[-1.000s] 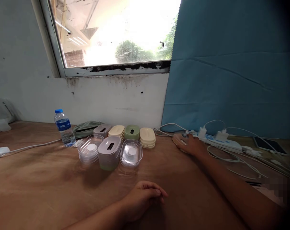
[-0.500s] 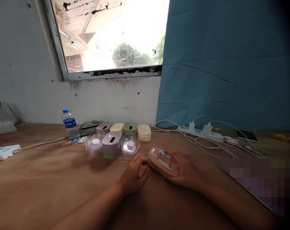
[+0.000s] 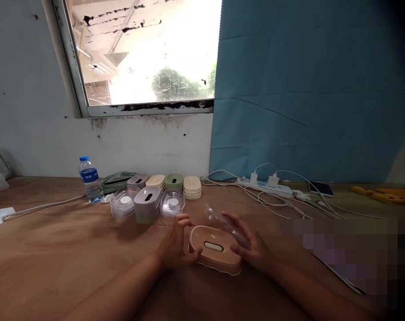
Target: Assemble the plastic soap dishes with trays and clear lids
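Observation:
A pink oval-cornered box lid with a pale slot in its top lies on the table between my hands, a ragged thin edge under it. Over its right end, my right hand grips a clear plastic cover, which is tilted up and blurred. My left hand is at the lid's left end, fingers and thumb spread, thumb by the rim. Behind stand a stack of lilac boxes, clear covers to its left and more clear covers to its right.
Further back are cream lids, a green lid, a grey-green pouch and a water bottle. Cables run from a power strip at right, near a phone and yellow tools.
The clear cover has come off the pink lid and tilts in my right hand. The pink lid now rests lower on the table. My left fingers have spread, and the view has shifted right.

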A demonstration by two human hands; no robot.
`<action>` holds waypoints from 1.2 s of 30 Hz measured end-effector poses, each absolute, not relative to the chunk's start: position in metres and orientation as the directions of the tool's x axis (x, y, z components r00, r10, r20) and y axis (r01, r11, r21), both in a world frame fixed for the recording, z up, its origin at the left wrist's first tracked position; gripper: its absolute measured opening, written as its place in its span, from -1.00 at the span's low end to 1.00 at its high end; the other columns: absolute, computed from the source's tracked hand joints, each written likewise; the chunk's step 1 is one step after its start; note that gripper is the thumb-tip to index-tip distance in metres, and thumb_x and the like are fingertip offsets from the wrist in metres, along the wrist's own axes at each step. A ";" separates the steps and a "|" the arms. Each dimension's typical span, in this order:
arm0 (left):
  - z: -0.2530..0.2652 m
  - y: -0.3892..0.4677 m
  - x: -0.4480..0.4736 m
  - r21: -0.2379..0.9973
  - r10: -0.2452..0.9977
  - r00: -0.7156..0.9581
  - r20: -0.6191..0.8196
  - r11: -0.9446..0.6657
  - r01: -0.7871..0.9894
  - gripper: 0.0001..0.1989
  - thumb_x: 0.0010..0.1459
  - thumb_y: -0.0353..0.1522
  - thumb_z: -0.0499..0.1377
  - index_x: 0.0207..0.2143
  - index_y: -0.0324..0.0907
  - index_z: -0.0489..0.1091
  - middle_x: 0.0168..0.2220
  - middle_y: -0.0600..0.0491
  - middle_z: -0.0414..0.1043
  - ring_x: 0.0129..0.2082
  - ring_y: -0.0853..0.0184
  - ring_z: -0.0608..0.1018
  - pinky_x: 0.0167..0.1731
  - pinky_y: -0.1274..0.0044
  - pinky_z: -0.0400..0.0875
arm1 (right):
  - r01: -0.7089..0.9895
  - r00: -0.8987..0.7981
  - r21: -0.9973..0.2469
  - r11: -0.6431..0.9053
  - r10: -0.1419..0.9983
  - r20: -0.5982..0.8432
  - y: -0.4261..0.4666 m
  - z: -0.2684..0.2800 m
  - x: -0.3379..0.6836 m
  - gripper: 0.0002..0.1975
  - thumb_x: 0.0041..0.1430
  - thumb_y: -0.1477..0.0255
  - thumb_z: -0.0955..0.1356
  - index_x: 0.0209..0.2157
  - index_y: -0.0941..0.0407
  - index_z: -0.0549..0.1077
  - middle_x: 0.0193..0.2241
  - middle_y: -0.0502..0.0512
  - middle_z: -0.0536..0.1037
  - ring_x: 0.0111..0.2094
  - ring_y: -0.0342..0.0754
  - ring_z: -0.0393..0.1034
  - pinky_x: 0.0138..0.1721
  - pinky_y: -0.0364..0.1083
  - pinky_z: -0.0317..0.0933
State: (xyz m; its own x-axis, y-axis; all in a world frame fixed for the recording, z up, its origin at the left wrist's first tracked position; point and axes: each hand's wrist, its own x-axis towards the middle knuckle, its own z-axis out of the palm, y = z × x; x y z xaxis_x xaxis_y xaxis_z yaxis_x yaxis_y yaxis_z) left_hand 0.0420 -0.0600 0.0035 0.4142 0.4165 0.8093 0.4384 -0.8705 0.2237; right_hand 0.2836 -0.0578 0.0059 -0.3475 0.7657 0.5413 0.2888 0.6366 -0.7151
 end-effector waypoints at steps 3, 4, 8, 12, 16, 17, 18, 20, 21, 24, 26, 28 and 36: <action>0.004 -0.058 0.043 0.023 0.301 0.431 0.851 -0.840 0.541 -0.63 -0.02 -0.42 0.11 -0.12 -0.24 0.13 -0.20 -0.10 0.21 -0.10 0.21 0.32 -0.15 0.36 0.32 | 0.000 -0.234 -0.888 0.460 0.863 0.447 -0.057 0.009 0.285 -0.44 -0.04 0.08 0.28 -0.02 0.03 0.23 0.00 0.19 0.35 -0.03 0.14 0.27 -0.08 0.07 0.19; 0.006 -0.058 0.042 -0.091 0.229 0.480 0.847 -0.827 0.555 -0.67 0.00 -0.45 0.09 -0.13 -0.21 0.17 -0.19 -0.08 0.24 -0.07 0.22 0.31 -0.11 0.35 0.30 | -0.080 -0.216 -0.925 0.372 0.899 0.380 -0.057 0.013 0.285 -0.47 -0.03 0.06 0.25 -0.06 0.06 0.28 -0.07 0.21 0.41 -0.08 0.16 0.33 -0.15 0.08 0.24; 0.016 -0.061 0.040 -0.459 0.002 0.691 0.723 -0.747 0.481 -0.69 0.06 -0.49 0.09 -0.10 -0.14 0.24 -0.05 0.03 0.30 0.10 0.24 0.19 0.05 0.35 0.18 | -0.130 -0.126 -0.987 0.096 0.986 0.113 -0.057 0.031 0.285 -0.65 -0.04 0.20 0.26 -0.30 0.15 0.41 -0.41 0.18 0.56 -0.48 0.06 0.47 -0.54 -0.06 0.33; 0.023 -0.063 0.038 -0.464 0.026 0.718 0.695 -0.746 0.477 -0.71 0.11 -0.50 0.05 -0.08 -0.19 0.23 0.00 0.00 0.30 0.14 0.25 0.14 0.07 0.35 0.17 | 0.026 -0.168 -0.999 -0.032 0.985 -0.036 -0.055 0.041 0.288 -0.71 -0.09 0.35 0.27 -0.29 0.17 0.40 -0.66 0.03 0.51 -0.77 -0.14 0.34 -0.82 -0.25 0.10; 0.027 -0.062 0.038 -0.428 0.003 0.747 0.665 -0.818 0.384 -0.74 0.15 -0.51 -0.03 -0.09 -0.29 0.23 -0.17 -0.04 0.40 0.11 0.23 0.20 0.07 0.32 0.20 | 0.114 -0.220 -0.988 -0.108 0.966 -0.131 -0.054 0.042 0.288 -0.69 -0.07 0.34 0.25 -0.27 0.20 0.40 -0.70 0.02 0.49 -0.82 -0.19 0.27 -0.89 -0.29 -0.03; 0.027 -0.062 0.038 -0.428 -0.016 0.761 0.649 -0.834 0.347 -0.76 0.15 -0.52 -0.04 -0.11 -0.30 0.24 -0.22 -0.03 0.41 0.08 0.24 0.25 0.06 0.32 0.22 | 0.119 -0.236 -0.985 -0.128 0.959 -0.153 -0.054 0.042 0.288 -0.68 -0.06 0.32 0.25 -0.27 0.20 0.40 -0.70 0.03 0.49 -0.82 -0.19 0.27 -0.88 -0.29 -0.04; 0.027 -0.061 0.038 -0.428 -0.034 0.772 0.635 -0.847 0.315 -0.77 0.15 -0.52 -0.04 -0.12 -0.30 0.25 -0.25 -0.02 0.41 0.04 0.25 0.29 0.05 0.33 0.23 | 0.115 -0.250 -0.983 -0.144 0.954 -0.168 -0.053 0.041 0.288 -0.67 -0.04 0.30 0.25 -0.27 0.19 0.40 -0.69 0.04 0.49 -0.82 -0.19 0.26 -0.88 -0.29 -0.05; 0.026 -0.060 0.038 -0.416 -0.046 0.771 0.636 -0.861 0.292 -0.77 0.15 -0.52 -0.04 -0.13 -0.30 0.26 -0.29 0.00 0.39 -0.05 0.30 0.37 0.02 0.36 0.27 | 0.059 -0.256 -0.989 -0.134 0.956 -0.144 -0.051 0.037 0.289 -0.65 -0.01 0.23 0.21 -0.29 0.18 0.41 -0.68 0.04 0.49 -0.81 -0.20 0.25 -0.88 -0.28 -0.06; 0.025 -0.059 0.037 -0.407 -0.036 0.756 0.654 -0.859 0.311 -0.76 0.16 -0.52 -0.04 -0.11 -0.30 0.25 -0.29 0.00 0.38 -0.09 0.31 0.38 0.00 0.37 0.29 | 0.011 -0.244 -0.994 -0.105 0.964 -0.104 -0.049 0.035 0.290 -0.64 0.00 0.20 0.20 -0.32 0.18 0.41 -0.68 0.04 0.48 -0.80 -0.20 0.24 -0.86 -0.27 -0.06; 0.021 -0.052 0.031 -0.379 0.058 0.682 0.729 -0.796 0.472 -0.68 0.17 -0.51 -0.05 -0.01 -0.30 0.17 -0.27 -0.02 0.36 -0.16 0.32 0.39 -0.09 0.40 0.34 | -0.073 -0.162 -0.997 0.032 0.986 0.044 -0.043 0.027 0.295 -0.65 -0.02 0.18 0.20 -0.44 0.17 0.41 -0.67 0.03 0.44 -0.75 -0.20 0.23 -0.81 -0.25 -0.04; 0.018 -0.043 0.026 -0.366 0.139 0.633 0.762 -0.713 0.597 -0.62 0.16 -0.52 -0.05 0.05 -0.29 0.11 -0.27 -0.04 0.35 -0.20 0.31 0.39 -0.14 0.40 0.34 | -0.038 -0.109 -0.994 0.101 0.989 0.104 -0.039 0.023 0.297 -0.68 -0.05 0.20 0.24 -0.51 0.18 0.40 -0.68 0.03 0.42 -0.73 -0.20 0.22 -0.78 -0.24 -0.03; 0.015 -0.032 0.020 -0.362 0.209 0.604 0.769 -0.636 0.681 -0.59 0.16 -0.52 -0.05 0.08 -0.27 0.07 -0.26 -0.06 0.34 -0.23 0.31 0.39 -0.17 0.40 0.33 | 0.015 -0.084 -0.992 0.123 0.989 0.122 -0.037 0.019 0.296 -0.70 -0.07 0.22 0.26 -0.54 0.18 0.39 -0.70 0.01 0.41 -0.72 -0.21 0.20 -0.75 -0.24 -0.03; 0.003 -0.002 0.007 -0.322 0.435 0.575 0.693 -0.527 0.787 -0.66 0.17 -0.53 -0.11 -0.01 -0.28 0.21 -0.15 -0.09 0.34 -0.14 0.27 0.37 -0.11 0.40 0.27 | 0.095 -0.194 -0.984 0.151 0.972 0.130 -0.038 0.009 0.289 -0.73 -0.02 0.24 0.28 -0.56 0.18 0.37 -0.70 -0.04 0.38 -0.70 -0.26 0.17 -0.70 -0.26 -0.07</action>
State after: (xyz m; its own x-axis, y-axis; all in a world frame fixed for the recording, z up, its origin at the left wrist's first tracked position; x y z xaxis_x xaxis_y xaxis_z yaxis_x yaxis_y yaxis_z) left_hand 0.0073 -0.0024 0.0031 0.5749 0.4355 0.6927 0.7868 -0.5265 -0.3220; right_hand 0.2895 -0.0382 0.0089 -0.1944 0.9722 0.1304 0.0949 0.1509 -0.9840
